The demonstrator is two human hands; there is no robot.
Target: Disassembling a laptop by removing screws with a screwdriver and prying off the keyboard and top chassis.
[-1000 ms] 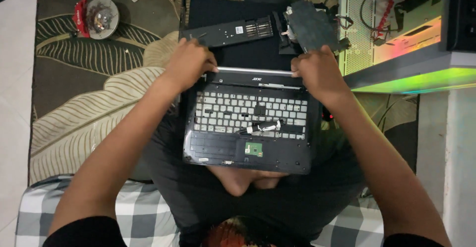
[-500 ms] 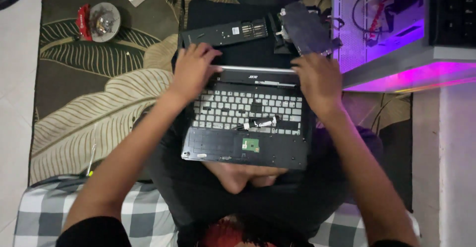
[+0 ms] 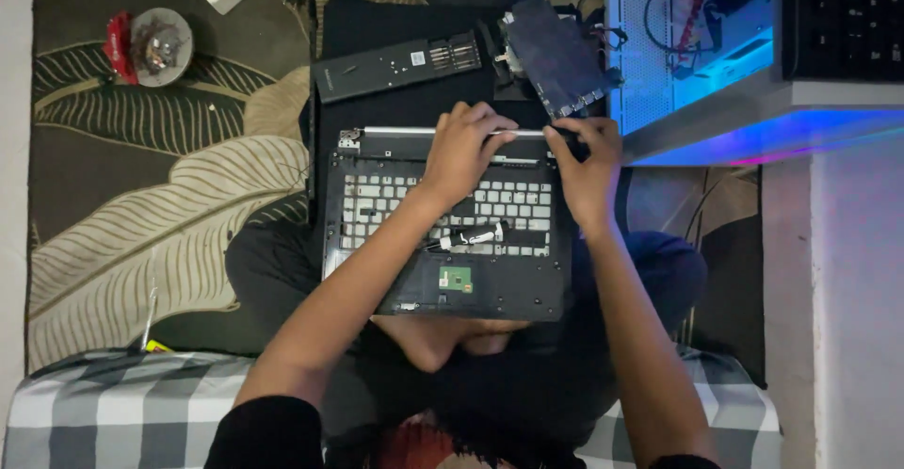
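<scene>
The left hand [image 3: 466,149] has slid in from the far left corner of the laptop shell [image 3: 447,219], where it pressed a second ago, toward the middle of the shell's far edge. Its fingers now curl down over the silver strip [image 3: 428,132] that runs along that edge. The right hand [image 3: 586,163] has closed in too and sits just beside the left, at the far right corner of the shell, with fingertips pinched on something small and dark there; what it is I cannot tell. So both hands have come together along the same edge, and my judgement is that the work has shifted from the outer corners to the right end of the strip.

The shell lies on the person's lap, keyboard backing up, with a small green board [image 3: 456,280] on its near part and a white cylindrical piece [image 3: 471,236] lying just beyond that board. Beyond the shell lie a long black cover [image 3: 395,64] and a dark circuit board [image 3: 556,55]. Far left of the shell, on the leaf-patterned rug [image 3: 113,243], is a round dish [image 3: 160,45]. Right of the shell a lit computer case [image 3: 697,26] now glows blue rather than green or purple.
</scene>
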